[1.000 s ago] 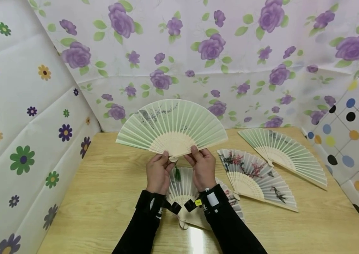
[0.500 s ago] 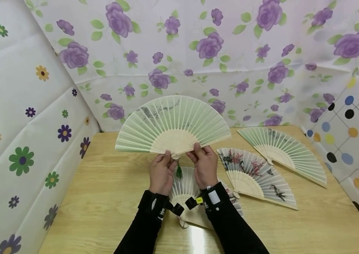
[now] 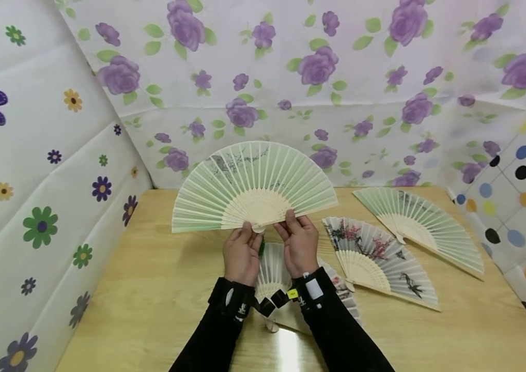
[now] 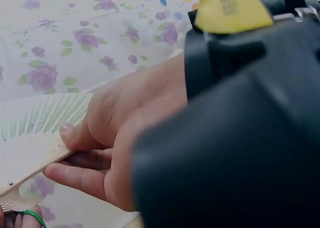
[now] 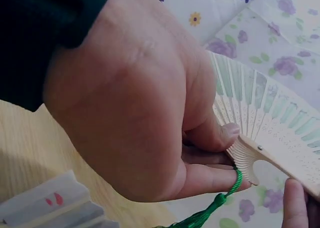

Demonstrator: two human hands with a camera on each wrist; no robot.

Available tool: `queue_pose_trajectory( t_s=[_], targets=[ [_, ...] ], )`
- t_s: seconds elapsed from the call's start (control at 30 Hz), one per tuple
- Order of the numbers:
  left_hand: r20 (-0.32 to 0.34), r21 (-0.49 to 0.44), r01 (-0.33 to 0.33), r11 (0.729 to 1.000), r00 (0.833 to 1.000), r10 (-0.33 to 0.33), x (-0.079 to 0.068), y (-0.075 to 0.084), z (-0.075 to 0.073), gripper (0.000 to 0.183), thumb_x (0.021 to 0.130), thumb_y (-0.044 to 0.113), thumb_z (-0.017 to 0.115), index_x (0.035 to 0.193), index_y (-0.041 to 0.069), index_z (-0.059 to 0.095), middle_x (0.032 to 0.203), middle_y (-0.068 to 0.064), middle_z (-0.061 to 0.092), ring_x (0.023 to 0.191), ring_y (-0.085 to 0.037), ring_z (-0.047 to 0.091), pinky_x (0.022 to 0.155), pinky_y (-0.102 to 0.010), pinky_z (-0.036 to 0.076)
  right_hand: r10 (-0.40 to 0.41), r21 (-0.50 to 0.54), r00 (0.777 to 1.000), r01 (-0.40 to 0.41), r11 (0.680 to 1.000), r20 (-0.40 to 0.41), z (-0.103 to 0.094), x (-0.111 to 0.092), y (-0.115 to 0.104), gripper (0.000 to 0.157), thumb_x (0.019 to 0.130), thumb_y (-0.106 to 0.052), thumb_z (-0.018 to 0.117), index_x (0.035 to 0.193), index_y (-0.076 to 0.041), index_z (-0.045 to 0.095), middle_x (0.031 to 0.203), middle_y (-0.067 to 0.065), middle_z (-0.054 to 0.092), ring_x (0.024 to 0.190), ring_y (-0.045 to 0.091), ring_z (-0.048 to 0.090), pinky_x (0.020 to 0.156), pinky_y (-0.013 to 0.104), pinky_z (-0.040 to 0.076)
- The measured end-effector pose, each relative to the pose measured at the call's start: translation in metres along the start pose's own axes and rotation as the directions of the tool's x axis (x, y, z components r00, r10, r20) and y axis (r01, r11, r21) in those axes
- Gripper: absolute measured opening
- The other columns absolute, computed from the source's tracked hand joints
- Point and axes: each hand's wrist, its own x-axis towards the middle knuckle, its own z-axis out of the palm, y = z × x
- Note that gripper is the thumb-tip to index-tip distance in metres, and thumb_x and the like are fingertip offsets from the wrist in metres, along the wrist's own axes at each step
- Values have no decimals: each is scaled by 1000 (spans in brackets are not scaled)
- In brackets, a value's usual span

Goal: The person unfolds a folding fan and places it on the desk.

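A pale green folding fan with a dark branch print is spread and held up above the table. My left hand pinches its ribs at the pivot, thumb in front. My right hand pinches the guard stick just right of the pivot. The left wrist view shows the right hand with its thumb on that stick. In the right wrist view the left hand holds the pivot end, where a green tassel hangs from a cord. Beneath my forearms lies another spread fan, partly hidden.
On the table, a white fan with pink blossoms lies spread to the right. Beyond it lies a spread green fan. Floral cloth hangs behind the table, with patterned cloths at both sides.
The held fan has spread wider, its left edge dropping lower. My left hand has shifted slightly right, nearer my right hand. The tassel is now mostly hidden behind the left fingers in the head view.
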Motion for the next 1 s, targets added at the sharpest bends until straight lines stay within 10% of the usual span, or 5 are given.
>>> queue_pose_trajectory(
  t_s=[0.33,0.5,0.57,0.8,1.0],
  targets=[
    [-52,-153,28,988,998,-36,33,19,-21,54,126,22,38,176,2,31,177,-18,41,171,-27,40,139,-31,41,241,-254,970,-233,939,3,45,65,28,28,118,-11,63,139,8,67,111,10,67,93,14,73,99,29,70],
    [-119,-163,102,981,985,-122,44,19,-39,60,127,24,39,181,5,20,188,-24,22,177,-39,25,144,-44,35,303,-375,950,-308,874,-75,46,82,50,28,115,-7,68,134,13,71,94,8,69,77,10,72,84,27,70],
    [-151,-143,149,978,974,-170,43,17,-47,62,127,24,38,182,5,17,188,-26,21,177,-42,25,145,-48,34,329,-443,938,-342,829,-108,42,85,55,25,114,-8,70,129,11,75,84,4,69,69,8,68,72,24,64],
    [-118,-250,243,937,953,-278,32,17,-59,62,127,16,27,181,-2,3,190,-27,10,179,-38,19,146,-41,31,330,-828,924,-333,451,-192,32,94,59,36,112,-32,77,107,3,76,70,2,56,60,14,49,58,28,39],
    [-100,-284,291,914,939,-330,22,13,-61,61,126,15,23,181,-2,1,191,-25,4,180,-37,11,148,-42,24,254,-877,947,-286,385,-197,27,101,62,47,108,-33,83,127,10,77,103,20,82,81,24,74,67,26,47]
  ],
)
